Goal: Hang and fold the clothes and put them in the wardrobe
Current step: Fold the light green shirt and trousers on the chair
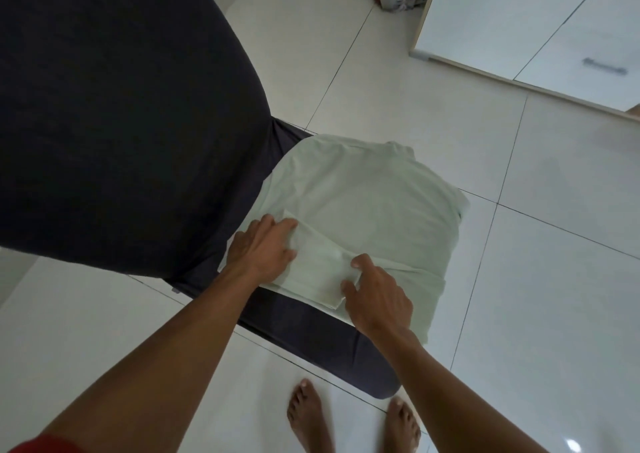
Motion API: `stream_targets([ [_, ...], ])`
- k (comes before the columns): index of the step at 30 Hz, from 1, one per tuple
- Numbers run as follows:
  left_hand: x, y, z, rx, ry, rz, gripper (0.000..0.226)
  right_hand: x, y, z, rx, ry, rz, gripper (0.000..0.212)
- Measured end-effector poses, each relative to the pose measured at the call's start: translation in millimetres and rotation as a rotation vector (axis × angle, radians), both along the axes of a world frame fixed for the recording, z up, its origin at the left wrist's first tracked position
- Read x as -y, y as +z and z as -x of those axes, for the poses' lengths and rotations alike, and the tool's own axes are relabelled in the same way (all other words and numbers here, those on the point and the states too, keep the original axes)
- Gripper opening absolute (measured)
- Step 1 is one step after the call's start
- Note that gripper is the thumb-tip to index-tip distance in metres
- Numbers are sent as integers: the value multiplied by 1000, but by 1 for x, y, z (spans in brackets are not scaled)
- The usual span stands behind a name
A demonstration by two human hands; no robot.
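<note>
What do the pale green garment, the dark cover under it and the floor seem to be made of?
The pale green folded garment looks like soft matte knit cloth, perhaps cotton: it creases and drapes over the edge. The dark navy cover beneath seems a smooth stretch fabric, pulled tight with few wrinkles. The white floor looks like glossy ceramic tile: it shows grout lines and reflections.
</note>
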State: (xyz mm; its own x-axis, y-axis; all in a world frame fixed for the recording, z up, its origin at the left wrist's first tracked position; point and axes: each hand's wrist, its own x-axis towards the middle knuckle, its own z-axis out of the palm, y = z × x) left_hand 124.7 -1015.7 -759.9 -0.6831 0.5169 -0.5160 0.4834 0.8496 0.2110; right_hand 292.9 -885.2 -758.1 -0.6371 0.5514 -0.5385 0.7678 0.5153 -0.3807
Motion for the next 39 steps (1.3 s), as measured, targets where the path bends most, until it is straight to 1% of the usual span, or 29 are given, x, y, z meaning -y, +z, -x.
stream_targets([
  [3,3,-2,1,14,35,57,59,-2,1,3,15,-8,13,27],
  [7,-9,8,0,-57,-40,123,57,-10,8,8,62,23,72,28],
  [10,-20,16,0,1,-18,68,54,-27,16,12,60,-14,60,28],
  [13,-43,30,8,34,-27,-13,51,-58,27,19,4,-119,19,25],
  [18,-104,46,23,-11,-64,-114,55,-127,35,29,-94,-221,-70,28],
  [20,-132,46,29,-22,-86,-135,54,-159,31,33,-124,-217,-110,31],
  [23,-181,39,37,-55,-136,-153,52,-211,11,37,-109,-192,-130,40],
  [27,-237,20,42,-120,-306,-135,43,-265,-21,35,-44,-69,9,55],
  [29,-263,7,45,-93,-380,-115,41,-288,-39,34,-2,19,123,52],
  [31,-282,-3,50,-17,-424,-65,41,-303,-53,33,9,54,278,46],
  [34,-306,-13,61,43,-534,131,40,-328,-67,30,-44,-29,482,36],
  [37,-320,-12,72,5,-667,296,36,-352,-74,31,-93,-93,537,22],
  [39,-325,-9,80,-44,-717,331,41,-361,-77,33,-130,-104,564,21],
])
